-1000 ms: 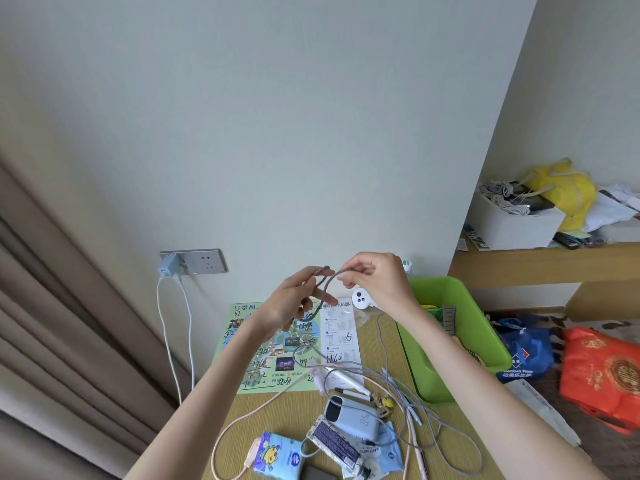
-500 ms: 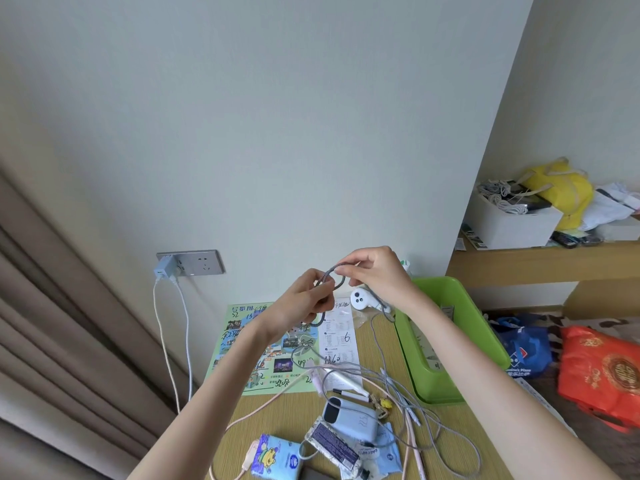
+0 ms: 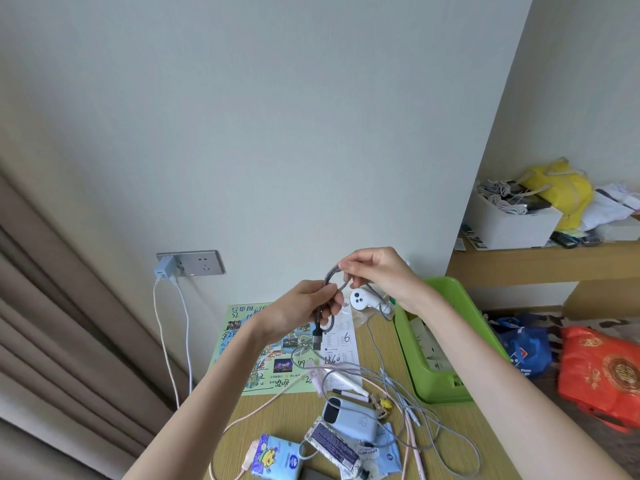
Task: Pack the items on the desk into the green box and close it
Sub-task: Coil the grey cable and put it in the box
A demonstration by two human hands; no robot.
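Note:
Both hands are raised above the desk, coiling a grey braided cable (image 3: 331, 277). My left hand (image 3: 304, 306) grips the loop, and the plug end (image 3: 317, 336) hangs below it. My right hand (image 3: 375, 271) pinches the cable at the top of the loop; the rest trails down to a tangle on the desk. The green box (image 3: 438, 388) stands open at the desk's right edge, partly behind my right forearm, with papers inside. On the desk lie a blue power bank (image 3: 349, 419), a white round device (image 3: 362, 299), tissue packs (image 3: 277, 457) and a pink cable (image 3: 256, 414).
A printed green sheet (image 3: 242, 348) and a receipt (image 3: 341, 344) lie at the back of the desk. A wall socket (image 3: 190, 263) holds a charger with white leads. A shelf at right carries a white bin (image 3: 512, 223). Blue and red bags (image 3: 602, 372) sit on the floor.
The hands have drawn closer together and the cable now forms a tighter loop held in my left hand. The plug end now hangs below that hand.

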